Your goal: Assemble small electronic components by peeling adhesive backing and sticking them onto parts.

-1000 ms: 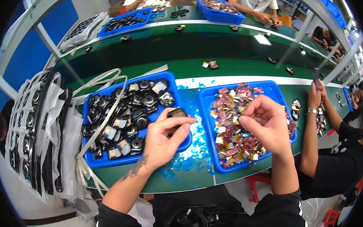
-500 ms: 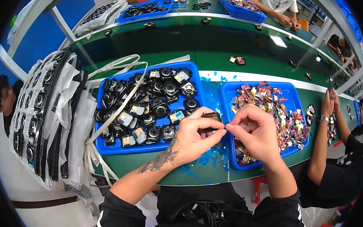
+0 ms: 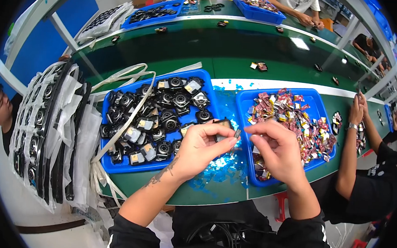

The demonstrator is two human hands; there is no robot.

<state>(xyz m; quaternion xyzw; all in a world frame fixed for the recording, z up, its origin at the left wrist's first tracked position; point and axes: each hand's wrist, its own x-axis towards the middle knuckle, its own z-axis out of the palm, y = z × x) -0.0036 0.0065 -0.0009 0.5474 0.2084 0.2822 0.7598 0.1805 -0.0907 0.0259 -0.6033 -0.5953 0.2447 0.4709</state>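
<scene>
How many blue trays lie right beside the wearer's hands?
2: the left tray, partly behind the left hand; the right tray, partly behind the right hand. Other trays stand farther off; some may be hidden.

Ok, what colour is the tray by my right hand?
Blue; the tray shows best in the head view.

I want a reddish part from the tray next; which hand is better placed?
Probably the right hand: it's nearer the blue tray of reddish parts, while the left hand grips a dark part. Whether the right hand holds anything is unclear.
</scene>
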